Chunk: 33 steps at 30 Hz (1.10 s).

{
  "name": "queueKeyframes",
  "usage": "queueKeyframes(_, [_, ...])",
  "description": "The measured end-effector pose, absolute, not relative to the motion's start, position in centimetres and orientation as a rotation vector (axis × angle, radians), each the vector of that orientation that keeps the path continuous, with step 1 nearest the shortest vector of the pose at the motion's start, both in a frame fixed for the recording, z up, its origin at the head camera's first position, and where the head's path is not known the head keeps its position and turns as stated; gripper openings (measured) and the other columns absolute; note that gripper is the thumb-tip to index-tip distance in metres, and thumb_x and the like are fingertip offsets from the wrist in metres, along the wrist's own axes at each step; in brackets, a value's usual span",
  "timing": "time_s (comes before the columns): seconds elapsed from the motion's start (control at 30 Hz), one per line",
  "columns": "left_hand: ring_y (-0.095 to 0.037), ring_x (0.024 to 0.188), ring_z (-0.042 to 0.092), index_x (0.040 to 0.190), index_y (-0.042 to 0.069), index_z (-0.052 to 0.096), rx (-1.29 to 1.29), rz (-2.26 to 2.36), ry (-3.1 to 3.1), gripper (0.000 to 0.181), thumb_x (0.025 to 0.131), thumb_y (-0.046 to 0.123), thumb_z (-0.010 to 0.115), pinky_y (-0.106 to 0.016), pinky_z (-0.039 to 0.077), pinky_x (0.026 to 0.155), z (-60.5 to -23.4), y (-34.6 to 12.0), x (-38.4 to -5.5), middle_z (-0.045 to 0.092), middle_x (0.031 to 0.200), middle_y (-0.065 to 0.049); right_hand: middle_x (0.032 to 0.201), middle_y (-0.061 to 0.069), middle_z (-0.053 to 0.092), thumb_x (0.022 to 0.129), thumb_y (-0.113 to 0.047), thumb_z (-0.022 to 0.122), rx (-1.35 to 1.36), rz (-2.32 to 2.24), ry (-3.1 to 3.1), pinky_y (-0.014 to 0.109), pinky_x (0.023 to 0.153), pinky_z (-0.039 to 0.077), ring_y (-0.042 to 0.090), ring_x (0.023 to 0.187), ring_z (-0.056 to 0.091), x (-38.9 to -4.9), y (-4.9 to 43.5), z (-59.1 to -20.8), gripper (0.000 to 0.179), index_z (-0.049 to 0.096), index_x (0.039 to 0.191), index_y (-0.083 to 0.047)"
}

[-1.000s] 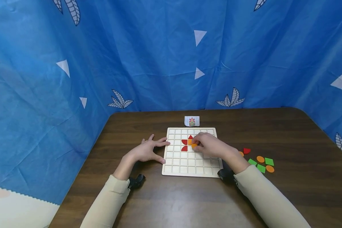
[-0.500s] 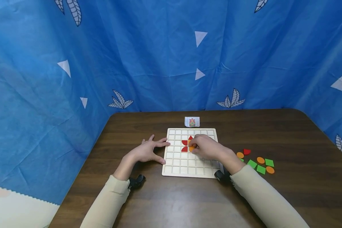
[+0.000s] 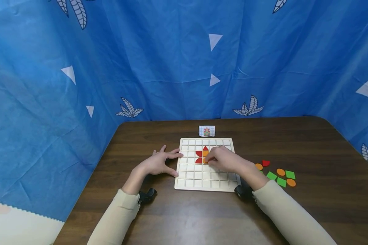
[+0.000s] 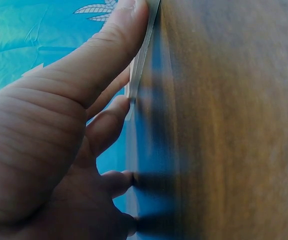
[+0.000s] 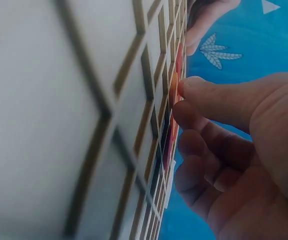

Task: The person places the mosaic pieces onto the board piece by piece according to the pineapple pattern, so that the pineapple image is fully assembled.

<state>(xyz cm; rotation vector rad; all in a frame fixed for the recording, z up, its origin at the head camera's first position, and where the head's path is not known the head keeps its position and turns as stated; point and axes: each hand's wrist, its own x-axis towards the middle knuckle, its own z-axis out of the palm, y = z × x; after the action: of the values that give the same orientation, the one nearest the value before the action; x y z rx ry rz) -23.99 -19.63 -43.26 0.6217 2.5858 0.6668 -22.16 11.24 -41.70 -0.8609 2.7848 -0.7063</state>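
A cream grid board (image 3: 193,184) lies on the table. My left hand (image 3: 154,164) is spread at its left side, thumb and fingertips at the edge; in the left wrist view the thumb (image 4: 101,62) rests along that edge. Over the board's middle, my right hand (image 3: 225,159) pinches an orange disc (image 3: 204,161) set down at a cell, partly hidden by the fingertips. Just above the disc sit an orange square (image 3: 205,153) and a red triangle (image 3: 205,148). Two red rounded pieces, one upper (image 3: 198,153) and one lower (image 3: 198,160), lie left of them.
Right of the board lie loose pieces: orange discs (image 3: 280,172), green pieces (image 3: 290,175) and a red piece (image 3: 265,163). A small pattern card (image 3: 207,131) lies behind the board. A blue curtain (image 3: 178,68) hangs beyond the table's back edge.
My right hand has brought the orange disc slightly left and down, from beside the orange square into the cell below it. The left hand has stayed at the board's edge.
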Motion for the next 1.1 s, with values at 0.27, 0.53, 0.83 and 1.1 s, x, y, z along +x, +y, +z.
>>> queueKeyframes(0.27, [-0.045, 0.16, -0.003, 0.152, 0.038, 0.051, 0.636, 0.664, 2.59, 0.084, 0.077, 0.052, 0.086, -0.076, -0.003, 0.12, -43.3, -19.7, -24.0, 0.03, 0.169, 0.01, 0.108, 0.001, 0.075, 0.093, -0.011, 0.075, -0.81, -0.756, 2.779, 0.035, 0.087, 0.058, 0.015, 0.096, 0.064, -19.9, 14.5, -41.4, 0.022, 0.079, 0.115, -0.011])
queueKeyframes(0.53, [-0.046, 0.159, -0.004, 0.152, 0.037, 0.052, 0.652, 0.686, 2.579, 0.083, 0.078, 0.051, 0.086, -0.077, -0.004, 0.119, -43.3, -19.9, -23.9, 0.03, 0.169, 0.009, 0.097, -0.005, 0.07, 0.093, -0.011, 0.076, -0.783, -0.806, 2.783, 0.022, 0.068, 0.051, 0.01, 0.083, 0.056, -17.9, 17.7, -41.3, 0.027, 0.076, 0.119, -0.009])
queueKeyframes(0.83, [-0.046, 0.16, -0.003, 0.153, 0.038, 0.05, 0.65, 0.668, 2.587, 0.085, 0.077, 0.053, 0.086, -0.076, -0.003, 0.119, -43.1, -19.7, -24.2, 0.03, 0.169, 0.01, 0.092, -0.008, 0.066, 0.088, -0.01, 0.081, -0.712, -0.778, 2.942, 0.023, 0.066, 0.05, 0.008, 0.079, 0.054, -16.0, 21.9, -41.8, 0.026, 0.076, 0.114, -0.011])
queueKeyframes(1.1, [-0.047, 0.159, -0.002, 0.153, 0.037, 0.05, 0.648, 0.668, 2.578, 0.084, 0.078, 0.051, 0.086, -0.077, -0.004, 0.119, -43.1, -19.8, -24.1, 0.029, 0.17, 0.009, 0.091, -0.012, 0.066, 0.086, -0.014, 0.083, -0.613, -0.742, 3.028, 0.025, 0.065, 0.05, 0.002, 0.08, 0.056, -14.1, 25.1, -42.6, 0.022, 0.077, 0.108, -0.016])
